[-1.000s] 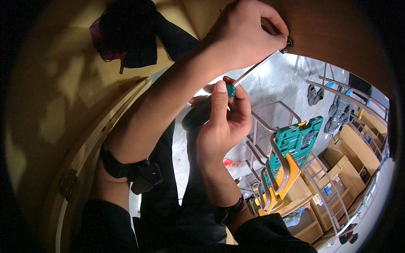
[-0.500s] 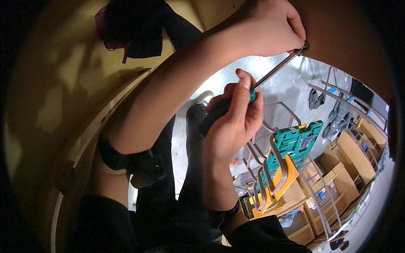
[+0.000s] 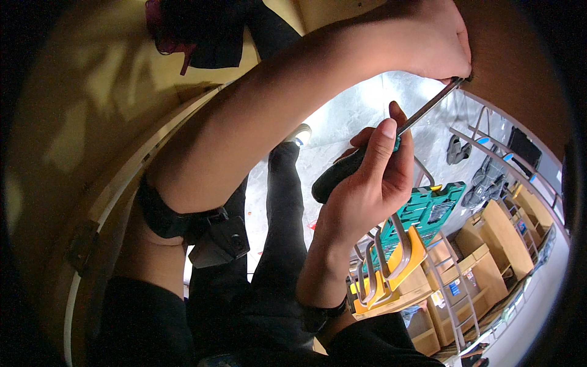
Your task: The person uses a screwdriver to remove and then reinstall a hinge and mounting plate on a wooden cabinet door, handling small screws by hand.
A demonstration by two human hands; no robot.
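Note:
My left hand (image 3: 443,46) is at upper right, fingers curled against a brown wooden panel (image 3: 501,64), where the tip of a screwdriver (image 3: 431,107) meets a small dark fitting; what those fingers grip is hidden. Lower down, my right hand (image 3: 373,180) wraps round the screwdriver's dark green handle, thumb on top, the metal shaft slanting up to the panel. My left forearm crosses above the handle, with a black strapped device (image 3: 217,238) near its elbow.
Pale wooden walls and an open door edge (image 3: 128,183) at left, dark clothing (image 3: 211,30) hanging above. My legs stand over grey tiles. At right: an open green tool case (image 3: 437,208) by yellow chairs (image 3: 408,257), bunk ladders, wooden desks (image 3: 501,235), shoes (image 3: 457,150).
Both hands and the screwdriver have shifted rightward in view, the left hand to the panel's fitting. The shaft shows more fully below my left hand than a second ago.

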